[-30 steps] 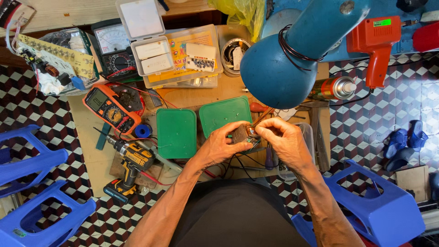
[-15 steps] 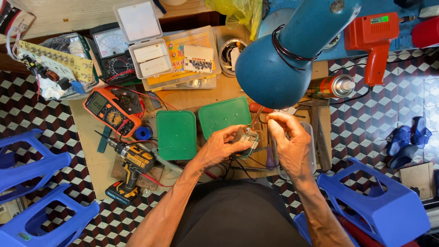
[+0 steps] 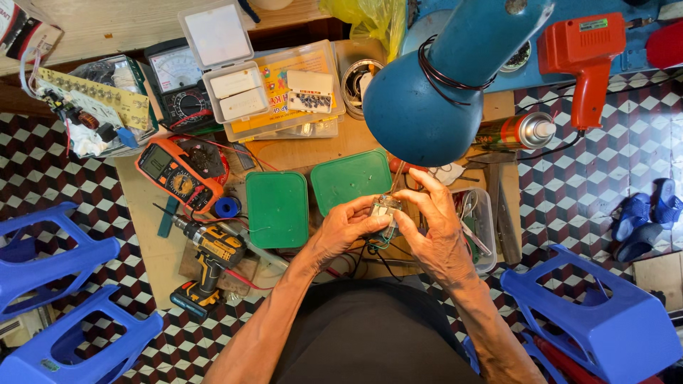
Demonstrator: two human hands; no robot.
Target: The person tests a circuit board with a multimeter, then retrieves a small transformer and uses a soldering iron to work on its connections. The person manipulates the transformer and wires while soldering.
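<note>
1. Nearest the body, both hands meet over the front edge of the workbench [image 3: 146, 235]. The left hand [image 3: 343, 229] has its fingers curled round a small circuit board [image 3: 385, 219], thumb on top, steadying it from the left.
2. The right hand [image 3: 435, 231] closes on the same board from the other side, fingertips pinched at its upper edge. Held between the two, the board sits just under the lamp, probably so that the light falls on it.
3. Dark wires trail from the board down towards the lap; where they end I cannot tell.
4. Just beyond the hands lie two green lids [image 3: 277, 208], flat and side by side.
5. To the right, touching the right wrist, a clear tray [image 3: 484, 235] keeps small tools within reach.
6. Left of the lids, a yellow drill [image 3: 213, 252] lies on its side, with an orange multimeter [image 3: 181, 171] above it.
7. Further back, a parts box [image 3: 284, 92] stands open.
8. The blue lamp [image 3: 434, 107] hangs over everything, with a red soldering gun [image 3: 587, 60] beyond.
</note>
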